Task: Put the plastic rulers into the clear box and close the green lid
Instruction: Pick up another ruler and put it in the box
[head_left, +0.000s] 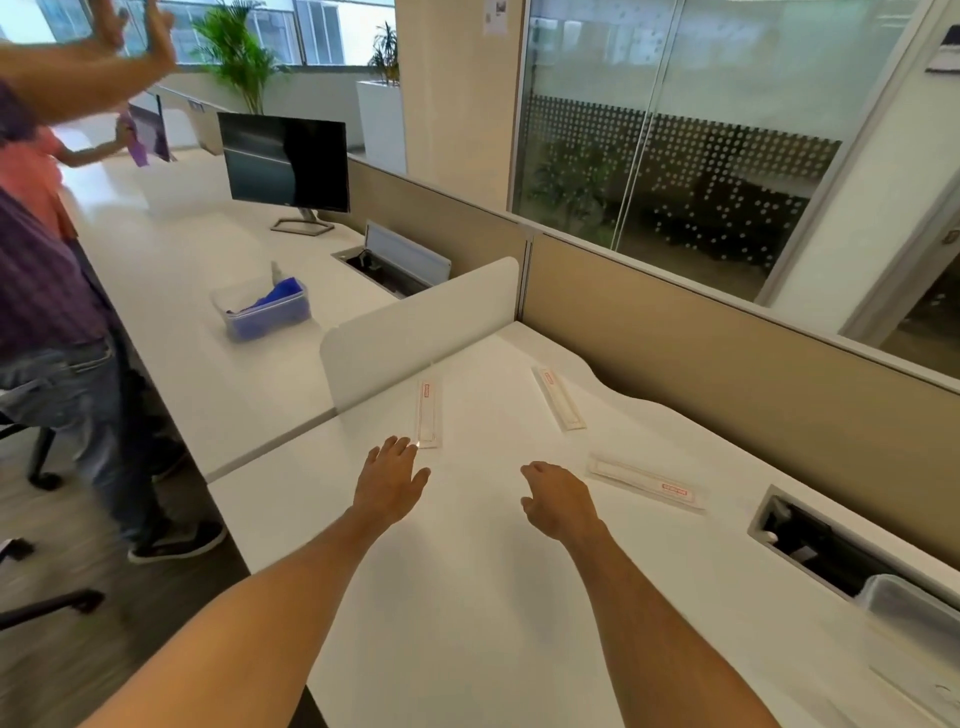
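Three clear plastic rulers with red labels lie on the white desk (467, 597). The left ruler (428, 413) runs away from me, and my left hand (392, 480) hovers flat just below its near end, fingers apart, holding nothing. The middle ruler (559, 397) lies further back. The right ruler (647, 480) lies crosswise, a little right of my right hand (558, 499), which is loosely curled and empty. A corner of a clear box (906, 605) shows at the right edge. No green lid is in view.
A white divider panel (421, 325) stands at the desk's back left. An open cable tray (815, 545) is sunk into the desk at right. On the neighbouring desk stand a monitor (285, 161) and a bin of blue items (265, 309). A person (57, 291) stands at left.
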